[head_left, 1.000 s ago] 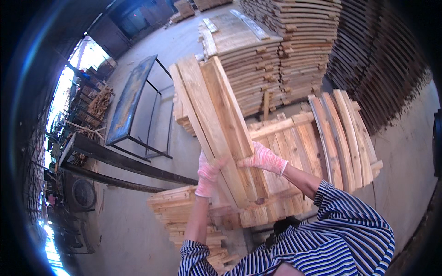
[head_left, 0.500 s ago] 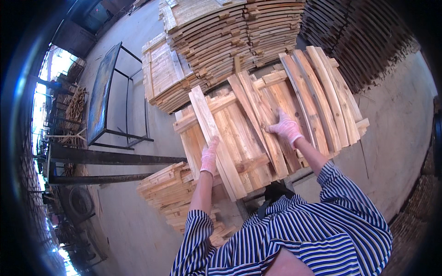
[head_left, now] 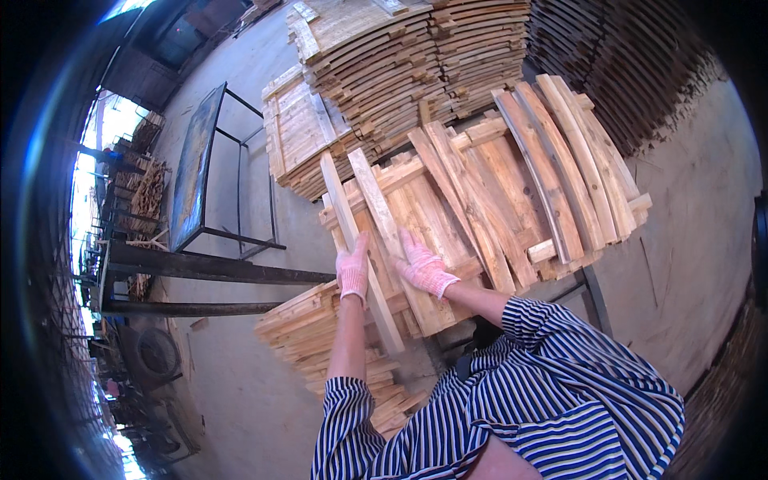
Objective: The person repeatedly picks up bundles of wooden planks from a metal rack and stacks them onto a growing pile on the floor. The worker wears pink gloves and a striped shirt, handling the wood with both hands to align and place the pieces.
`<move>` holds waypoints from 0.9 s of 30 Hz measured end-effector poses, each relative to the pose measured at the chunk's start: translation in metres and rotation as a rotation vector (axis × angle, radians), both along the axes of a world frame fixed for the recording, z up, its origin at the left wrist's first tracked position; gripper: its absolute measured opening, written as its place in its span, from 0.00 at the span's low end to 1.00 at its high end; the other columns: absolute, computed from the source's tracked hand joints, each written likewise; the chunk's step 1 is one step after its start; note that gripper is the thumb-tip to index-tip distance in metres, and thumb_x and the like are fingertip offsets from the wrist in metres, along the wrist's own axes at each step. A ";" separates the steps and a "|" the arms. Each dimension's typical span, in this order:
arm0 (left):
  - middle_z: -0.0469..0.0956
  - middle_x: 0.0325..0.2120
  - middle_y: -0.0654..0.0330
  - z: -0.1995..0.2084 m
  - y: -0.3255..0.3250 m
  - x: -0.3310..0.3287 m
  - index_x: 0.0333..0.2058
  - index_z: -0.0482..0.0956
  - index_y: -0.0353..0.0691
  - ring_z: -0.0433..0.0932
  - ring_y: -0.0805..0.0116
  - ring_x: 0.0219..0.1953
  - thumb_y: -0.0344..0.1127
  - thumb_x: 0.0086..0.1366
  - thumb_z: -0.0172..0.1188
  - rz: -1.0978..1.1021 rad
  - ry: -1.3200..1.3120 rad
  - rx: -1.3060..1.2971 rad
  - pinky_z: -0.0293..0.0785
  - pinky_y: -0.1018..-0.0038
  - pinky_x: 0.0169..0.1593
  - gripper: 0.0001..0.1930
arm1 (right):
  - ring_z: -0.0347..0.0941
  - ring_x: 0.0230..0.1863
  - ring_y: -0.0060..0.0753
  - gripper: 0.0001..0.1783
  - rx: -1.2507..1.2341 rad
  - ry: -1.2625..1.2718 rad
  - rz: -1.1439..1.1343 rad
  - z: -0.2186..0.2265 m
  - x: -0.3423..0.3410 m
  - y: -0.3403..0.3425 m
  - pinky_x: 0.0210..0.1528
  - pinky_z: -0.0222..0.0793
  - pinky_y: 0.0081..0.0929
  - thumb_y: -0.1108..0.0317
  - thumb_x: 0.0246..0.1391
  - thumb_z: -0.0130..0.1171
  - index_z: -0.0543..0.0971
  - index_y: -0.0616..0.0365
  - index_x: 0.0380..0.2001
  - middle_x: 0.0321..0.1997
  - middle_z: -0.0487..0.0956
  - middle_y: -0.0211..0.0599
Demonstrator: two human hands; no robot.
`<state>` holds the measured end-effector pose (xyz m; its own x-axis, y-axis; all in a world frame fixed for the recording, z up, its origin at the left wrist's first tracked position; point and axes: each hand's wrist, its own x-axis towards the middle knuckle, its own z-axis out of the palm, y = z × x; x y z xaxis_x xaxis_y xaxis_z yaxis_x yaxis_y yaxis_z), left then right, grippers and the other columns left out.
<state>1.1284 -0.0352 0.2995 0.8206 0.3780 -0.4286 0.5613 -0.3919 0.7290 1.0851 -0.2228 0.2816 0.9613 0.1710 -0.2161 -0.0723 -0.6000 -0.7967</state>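
My left hand, in a pale pink glove, grips a narrow wooden slat at the left end of a wooden panel. Beside it lies a second slat, running nearly parallel. My right hand, gloved the same way, is closed over that second slat's near half, thumb pointing away from me. Beneath both is the panel of boards with a crosspiece along its far side. Loose slats lie slanted across its middle, and several more slats sit toward its right end.
Tall stacks of slatted panels stand beyond the work, with dark stacked timber at far right. Left are a metal-framed table and a dark metal beam. A lower wood pile sits by my left forearm.
My right hand has moved left from the middle slats to the slat near my left hand. Two separate slats now show at the left end, the outer one in my left hand.
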 end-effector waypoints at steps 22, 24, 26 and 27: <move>0.81 0.47 0.43 -0.048 0.028 -0.009 0.61 0.67 0.27 0.82 0.50 0.45 0.34 0.48 0.70 0.127 -0.071 0.204 0.77 0.64 0.51 0.41 | 0.64 0.70 0.57 0.44 0.001 -0.055 -0.131 0.006 0.006 -0.022 0.69 0.62 0.45 0.48 0.61 0.57 0.55 0.57 0.73 0.71 0.66 0.57; 0.78 0.53 0.37 -0.066 0.016 -0.012 0.67 0.61 0.26 0.80 0.45 0.53 0.44 0.52 0.69 0.104 -0.001 0.367 0.74 0.64 0.57 0.47 | 0.64 0.70 0.58 0.47 -0.004 0.065 -0.150 0.005 0.012 -0.002 0.68 0.63 0.45 0.45 0.60 0.58 0.54 0.56 0.74 0.72 0.65 0.58; 0.76 0.55 0.36 -0.074 0.024 -0.017 0.69 0.57 0.26 0.78 0.44 0.57 0.54 0.55 0.68 0.051 0.014 0.383 0.72 0.63 0.60 0.52 | 0.65 0.70 0.57 0.49 0.046 0.221 -0.188 0.010 0.013 0.015 0.68 0.64 0.43 0.43 0.59 0.59 0.53 0.57 0.75 0.72 0.64 0.59; 0.76 0.56 0.36 -0.077 0.039 -0.015 0.69 0.56 0.26 0.77 0.43 0.58 0.58 0.56 0.67 0.029 -0.002 0.361 0.72 0.62 0.60 0.53 | 0.66 0.70 0.57 0.51 0.087 0.214 -0.162 0.005 0.011 0.023 0.68 0.64 0.42 0.42 0.58 0.60 0.53 0.57 0.75 0.72 0.64 0.59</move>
<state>1.1136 0.0042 0.2224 0.8077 0.5282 -0.2621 0.5751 -0.6077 0.5477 1.0965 -0.2003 0.2869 0.9116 0.0455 -0.4085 -0.3341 -0.4967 -0.8010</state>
